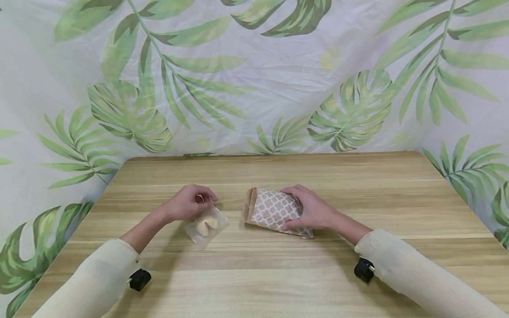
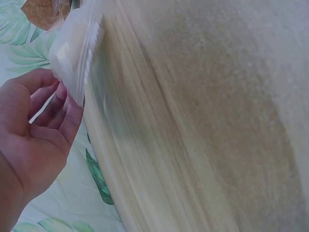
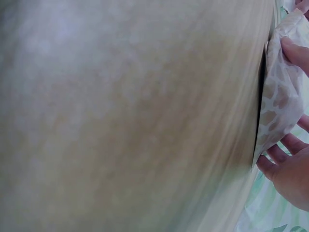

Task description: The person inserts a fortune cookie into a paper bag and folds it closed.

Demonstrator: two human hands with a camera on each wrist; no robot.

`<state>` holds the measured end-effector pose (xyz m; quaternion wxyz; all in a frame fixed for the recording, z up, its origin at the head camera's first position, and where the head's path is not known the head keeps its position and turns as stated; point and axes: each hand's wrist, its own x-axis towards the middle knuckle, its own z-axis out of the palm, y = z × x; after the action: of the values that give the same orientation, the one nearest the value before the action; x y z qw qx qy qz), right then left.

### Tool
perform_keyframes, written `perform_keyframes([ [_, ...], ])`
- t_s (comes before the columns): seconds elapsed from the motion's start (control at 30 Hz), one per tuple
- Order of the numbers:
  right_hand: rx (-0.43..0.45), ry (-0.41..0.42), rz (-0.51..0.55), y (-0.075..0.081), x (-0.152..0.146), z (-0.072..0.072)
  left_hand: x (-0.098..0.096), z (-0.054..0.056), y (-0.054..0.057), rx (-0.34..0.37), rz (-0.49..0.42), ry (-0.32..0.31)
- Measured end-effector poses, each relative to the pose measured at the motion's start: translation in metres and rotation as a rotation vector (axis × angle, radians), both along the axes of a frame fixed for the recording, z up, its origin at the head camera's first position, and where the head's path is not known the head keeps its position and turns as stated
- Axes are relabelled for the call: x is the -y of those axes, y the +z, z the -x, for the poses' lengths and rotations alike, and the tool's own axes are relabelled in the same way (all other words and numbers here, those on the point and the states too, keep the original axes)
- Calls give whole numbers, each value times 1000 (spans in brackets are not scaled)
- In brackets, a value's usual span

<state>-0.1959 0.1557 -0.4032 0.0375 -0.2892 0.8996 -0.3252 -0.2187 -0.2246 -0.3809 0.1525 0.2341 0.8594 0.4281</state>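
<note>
- Clear plastic packet (image 1: 193,229) with a pale cookie (image 1: 203,228) visible inside: left of centre over the tabletop (image 1: 254,278), can't tell if its underside touches.
- Left hand (image 1: 186,204): grip nearly closed, thumb and fingertips pinching the packet at its far side. Left wrist view: packet's serrated edge shows, fingertips at its corner.
- Tan paper bag (image 1: 275,211), white lattice print: right of the packet, well short of touching it, mouth facing left towards it.
- Right hand (image 1: 319,213): grip spread wide across the bag and holding it, thumb on the near side, fingers over the far side.
- Left sleeve (image 1: 93,276) and right sleeve (image 1: 421,269): cream, black device (image 1: 140,280) at each cuff.
- Leaf-print cloth (image 1: 278,75) hangs behind the tabletop.
</note>
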Motion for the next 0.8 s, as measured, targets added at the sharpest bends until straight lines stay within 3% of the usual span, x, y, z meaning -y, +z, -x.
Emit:
perform_keyframes([
  [0.37, 1, 0, -5, 0, 0, 0, 1, -1, -2, 28, -59, 165],
  [0.7, -10, 9, -10, -1, 0, 3, 4, -5, -2, 81, -46, 206],
  [0.8, -17, 15, -16, -1, 0, 3, 5, -5, -4, 61, -22, 194],
])
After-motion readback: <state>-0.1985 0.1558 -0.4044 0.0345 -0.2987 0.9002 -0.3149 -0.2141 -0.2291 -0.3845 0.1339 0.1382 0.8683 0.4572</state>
